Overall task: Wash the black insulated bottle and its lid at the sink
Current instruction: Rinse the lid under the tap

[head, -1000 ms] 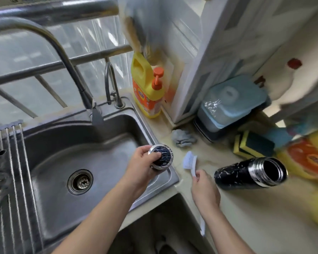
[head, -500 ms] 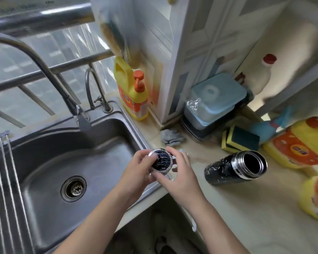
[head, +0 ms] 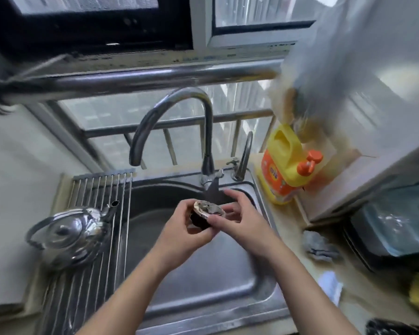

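**Lid Held Over the Sink, Ready for Rinsing**

The lid (head: 207, 210) is held above the middle of the sink (head: 271, 308), between both hands. It is cupped from beneath by the left hand (head: 184, 230), whose fingers are curled round the dark underside. Its metal rim is pinched from the sink's right side by the right hand (head: 244, 223). The black insulated bottle (head: 394, 328) is judged to be the dark shape on the table (head: 373, 298) beyond the sink's front right corner (only a blurred edge of it is shown), well apart from the lid.

No water is seen running from the faucet (head: 174, 110), which rises at the back of the sink and whose spout opens over the sink's back left part. For the step to be done well, one hand has to be freed for the lever (head: 214, 189) at the sink's back rim. The lid should therefore first be settled securely in the left hand alone. It is then best carried toward the sink's back left, under the spout, and turned so that the underside is flushed. The detergent jug (head: 283, 168) is set just beyond the sink's back right corner, within reach. A wet lid is likely to be slippery. It is best kept low over the sink and away from the kettle (head: 68, 235) on the rack (head: 102, 189) laid across the sink's left side.
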